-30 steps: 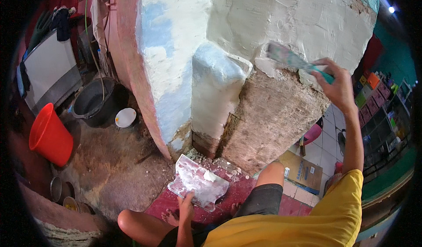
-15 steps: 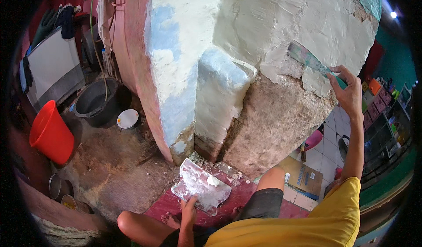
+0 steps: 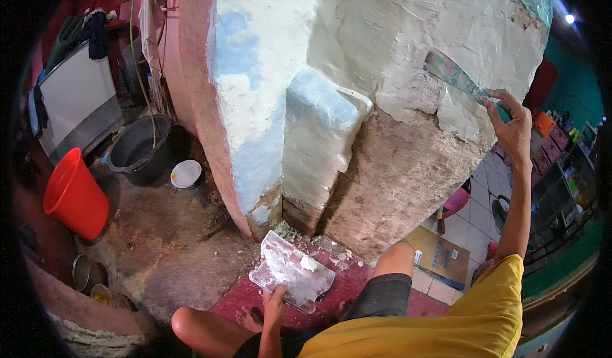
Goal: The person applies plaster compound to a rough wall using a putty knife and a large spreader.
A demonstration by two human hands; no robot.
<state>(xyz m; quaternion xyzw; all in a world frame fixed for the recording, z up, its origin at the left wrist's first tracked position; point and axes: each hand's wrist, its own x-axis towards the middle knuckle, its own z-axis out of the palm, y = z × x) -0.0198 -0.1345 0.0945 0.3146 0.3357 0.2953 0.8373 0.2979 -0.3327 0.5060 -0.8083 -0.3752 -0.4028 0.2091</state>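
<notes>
My right hand [image 3: 512, 117] is closed round the handle of a putty knife [image 3: 456, 76], its broad blade lying against the wet plaster on the wall. Pale filler covers the wall's upper part [image 3: 376, 36]; below a ragged edge the bare brown surface [image 3: 395, 173] shows. Low down, my left hand [image 3: 275, 304] grips the near edge of a clear plastic sheet [image 3: 290, 265] smeared with white filler. A small lump of filler [image 3: 308, 263] sits on that sheet.
At left stand a red bucket [image 3: 75, 193], a black tub [image 3: 137, 160] with a hose in it, and a white lid [image 3: 185, 174]. Flat cardboard [image 3: 440, 256] lies on tiles at right, near shelves [image 3: 561, 186]. Plaster crumbs litter the wall's foot.
My right hand has moved slightly right and down with the putty knife, whose blade tip now sits a little higher and further right. The left hand and sheet are practically still.
</notes>
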